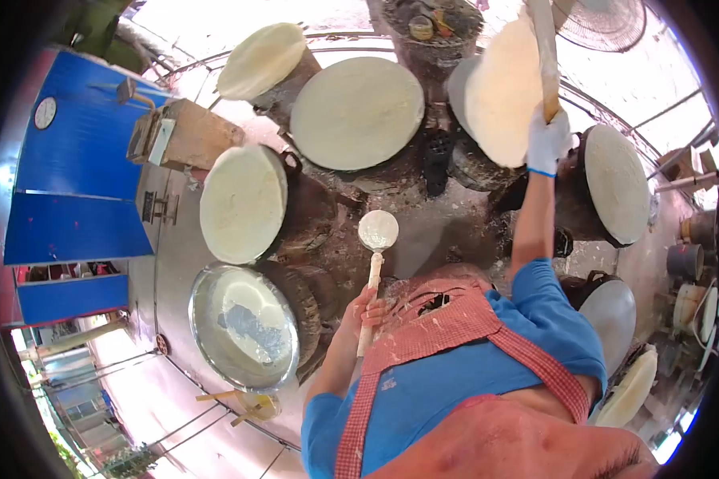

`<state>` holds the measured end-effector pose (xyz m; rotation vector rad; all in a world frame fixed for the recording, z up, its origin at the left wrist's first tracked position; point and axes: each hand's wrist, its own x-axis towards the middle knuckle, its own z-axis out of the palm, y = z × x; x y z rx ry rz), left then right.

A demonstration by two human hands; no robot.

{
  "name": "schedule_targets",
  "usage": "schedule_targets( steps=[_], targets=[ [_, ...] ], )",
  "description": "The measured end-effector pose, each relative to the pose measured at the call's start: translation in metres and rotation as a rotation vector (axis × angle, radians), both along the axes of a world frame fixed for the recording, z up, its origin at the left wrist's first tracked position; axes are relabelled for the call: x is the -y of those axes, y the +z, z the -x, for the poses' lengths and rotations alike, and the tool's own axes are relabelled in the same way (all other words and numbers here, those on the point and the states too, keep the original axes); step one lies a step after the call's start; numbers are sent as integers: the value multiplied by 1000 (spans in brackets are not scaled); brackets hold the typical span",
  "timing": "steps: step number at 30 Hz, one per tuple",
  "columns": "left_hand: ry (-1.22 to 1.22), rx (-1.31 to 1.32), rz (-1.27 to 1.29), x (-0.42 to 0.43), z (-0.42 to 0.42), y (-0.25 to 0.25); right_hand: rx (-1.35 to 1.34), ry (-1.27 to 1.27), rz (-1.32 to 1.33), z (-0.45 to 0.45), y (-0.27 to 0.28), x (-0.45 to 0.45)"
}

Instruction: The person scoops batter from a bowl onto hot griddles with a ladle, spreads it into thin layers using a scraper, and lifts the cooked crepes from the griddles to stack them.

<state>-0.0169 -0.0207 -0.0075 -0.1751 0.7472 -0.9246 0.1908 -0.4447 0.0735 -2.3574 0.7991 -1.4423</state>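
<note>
My left hand (363, 310) is wrapped round the pale handle of a ladle (378, 231), whose round head is coated with white batter. In a white glove, my right hand (549, 142) grips a long flat wooden stick (544, 56). Beside the stick hangs a thin pale sheet (506, 96), partly over a round griddle (459, 80). Left of it, a large round griddle top is covered by a pale batter sheet (357, 113). Another batter sheet (244, 204) covers the griddle further left.
A metal basin (244, 327) with batter stands at lower left. Another pale round (617, 184) is at right, above a bare griddle (609, 323). A finished-looking sheet (262, 61) lies at upper left. A fan (603, 20) stands at upper right, a blue cabinet (84, 152) at left.
</note>
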Motion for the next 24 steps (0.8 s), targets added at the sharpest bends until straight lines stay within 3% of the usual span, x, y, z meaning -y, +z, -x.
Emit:
schedule_targets(
  steps=[2, 4, 6, 10, 12, 14, 17, 18, 19, 20, 22, 24],
  targets=[
    [-102, 136, -270, -27, 7, -4, -327, 23, 16, -11, 27, -4],
    [-149, 83, -477, -41, 9, 21, -441, 133, 183, -34, 53, -5],
    [-110, 101, -428, -65, 16, 28, -511, 266, 341, -49, 81, -14],
    [-21, 137, -402, -102, 32, 33, -784, 455, 385, -72, 140, -63],
    [1, 116, -446, -119, 41, 35, -736, 584, 438, -97, 149, -73],
    [38, 121, -463, -130, 47, 42, -676, 694, 683, -122, 162, -93],
    [112, 144, -523, -140, 53, 51, -646, 908, 522, -165, 179, -125],
    [219, 101, -356, -145, 60, 35, -648, 968, 505, -197, 174, -123],
    [320, 53, -189, -149, 67, 15, -700, 943, 508, -225, 172, -125],
    [329, 30, -204, -151, 68, 15, -755, 924, 504, -251, 167, -131],
    [392, -3, -230, -149, 56, 22, -604, 963, 552, -298, 154, -149],
    [461, -2, -241, -144, 48, 22, -711, 943, 432, -343, 153, -178]
  ],
)
